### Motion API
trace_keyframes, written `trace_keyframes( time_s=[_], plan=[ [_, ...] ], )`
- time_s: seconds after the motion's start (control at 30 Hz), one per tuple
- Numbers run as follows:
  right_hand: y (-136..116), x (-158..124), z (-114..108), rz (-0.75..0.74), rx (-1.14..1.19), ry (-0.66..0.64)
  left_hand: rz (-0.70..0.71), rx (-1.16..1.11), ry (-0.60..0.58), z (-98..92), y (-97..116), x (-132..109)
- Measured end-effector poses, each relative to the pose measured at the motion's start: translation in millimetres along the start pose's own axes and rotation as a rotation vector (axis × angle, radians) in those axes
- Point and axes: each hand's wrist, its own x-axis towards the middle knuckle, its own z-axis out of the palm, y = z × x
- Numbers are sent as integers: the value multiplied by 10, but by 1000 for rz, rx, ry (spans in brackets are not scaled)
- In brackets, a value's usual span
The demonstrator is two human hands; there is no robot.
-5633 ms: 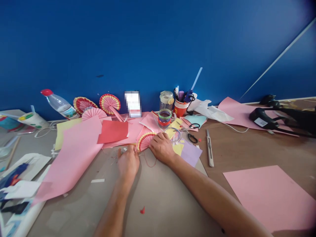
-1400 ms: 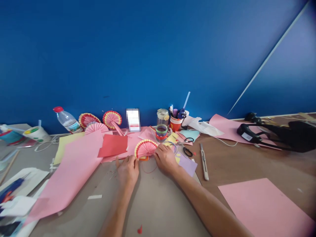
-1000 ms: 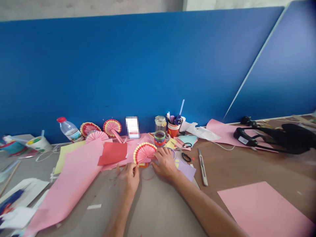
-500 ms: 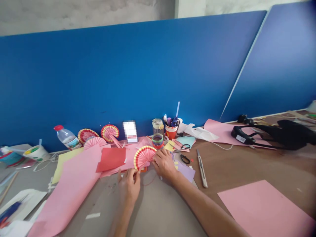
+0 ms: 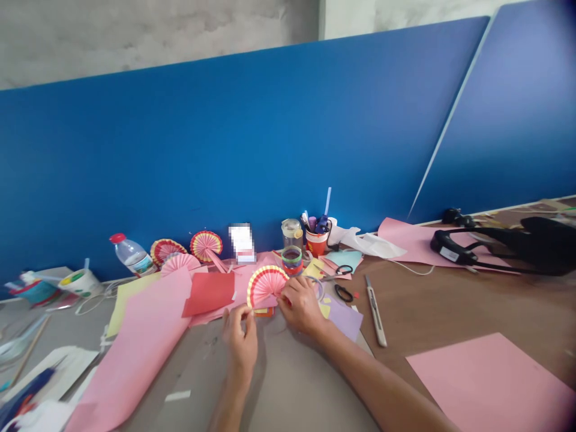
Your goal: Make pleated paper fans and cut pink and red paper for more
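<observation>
A pleated paper fan (image 5: 267, 284), pink with red and yellow bands along its rim, is spread in a half circle between my hands. My right hand (image 5: 300, 305) is closed on its right side, near the point where the folds meet. At the lower left edge, the thumb and fingers of my left hand (image 5: 242, 327) are pinched together on the fan's rim. Behind it lie pink paper and a red sheet (image 5: 210, 293). A roll of tape (image 5: 291, 258) stands just beyond my right hand.
Black-handled scissors (image 5: 344, 293) and a utility knife (image 5: 375, 311) lie to the right, with a pink sheet (image 5: 490, 375) nearer. Finished fans (image 5: 206, 246) and a plastic bottle (image 5: 132, 257) stand against the blue partition (image 5: 225, 144). A long pink sheet (image 5: 139, 348) curls on the left.
The view has shifted slightly, so the table things sit a little further right and lower. Both hands keep hold of the fan, with little change in its shape.
</observation>
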Motion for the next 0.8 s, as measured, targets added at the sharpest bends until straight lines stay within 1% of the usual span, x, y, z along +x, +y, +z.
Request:
trace_keyframes(
  time_s=[0.07,0.13,0.23,0.3,0.4,0.5,0.63,0.8],
  plan=[
    [-13,2,-1,22,-16,28,-49,-87,8,14,52,-7],
    [-20,6,-13,24,-30,50,-178,-255,3,8,91,5],
    [-27,10,-27,15,-41,75,-415,-468,-97,-37,124,53],
    [-31,10,-22,19,-50,90,-524,-569,-195,-66,140,82],
    [-43,7,0,44,-44,111,-651,-717,-259,-66,174,91],
    [-61,9,14,80,-29,127,-728,-764,-267,-19,221,66],
    [-88,17,17,90,-23,142,-754,-783,-278,25,285,34],
    [-135,13,14,72,-17,145,-824,-944,-368,25,335,39]
  ],
)
